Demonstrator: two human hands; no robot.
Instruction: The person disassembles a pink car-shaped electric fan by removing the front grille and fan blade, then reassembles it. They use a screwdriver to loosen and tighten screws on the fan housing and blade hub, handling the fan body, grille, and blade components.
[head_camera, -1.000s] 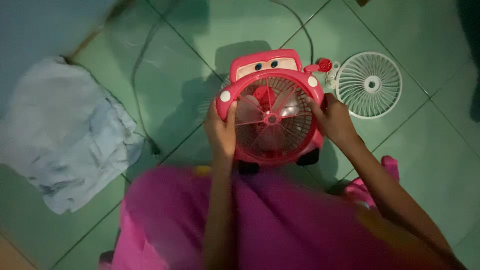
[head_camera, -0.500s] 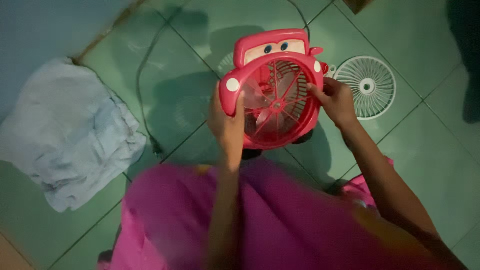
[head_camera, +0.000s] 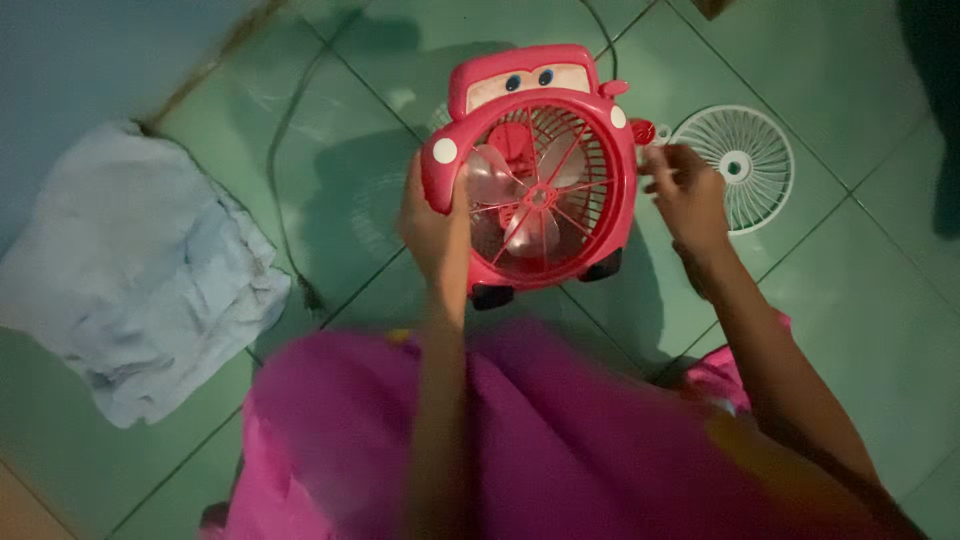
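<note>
I look straight down at a green tiled floor (head_camera: 880, 330) in dim light. In the upper centre of the frame sits a red fan (head_camera: 535, 170) shaped like a cartoon car, with painted eyes along its top edge and small black wheels at its bottom. Its round grille faces up at me, and pale blades show through the bars.

My left hand (head_camera: 432, 225) grips the fan's left rim, fingers curled around the edge, thumb against the front. My right hand (head_camera: 685, 195) is just right of the fan, fingers bent and pinching at a small red knob (head_camera: 642, 131) on the fan's upper right side; I cannot tell how firmly it is held.

A loose white grille (head_camera: 737, 165) lies flat on the tiles at the upper right, just beyond my right hand. A dark cord (head_camera: 285, 180) trails over the floor left of the fan. A crumpled pale cloth (head_camera: 130, 270) lies at the left edge. Blurred pink fabric (head_camera: 520, 450) fills the bottom of the frame
</note>
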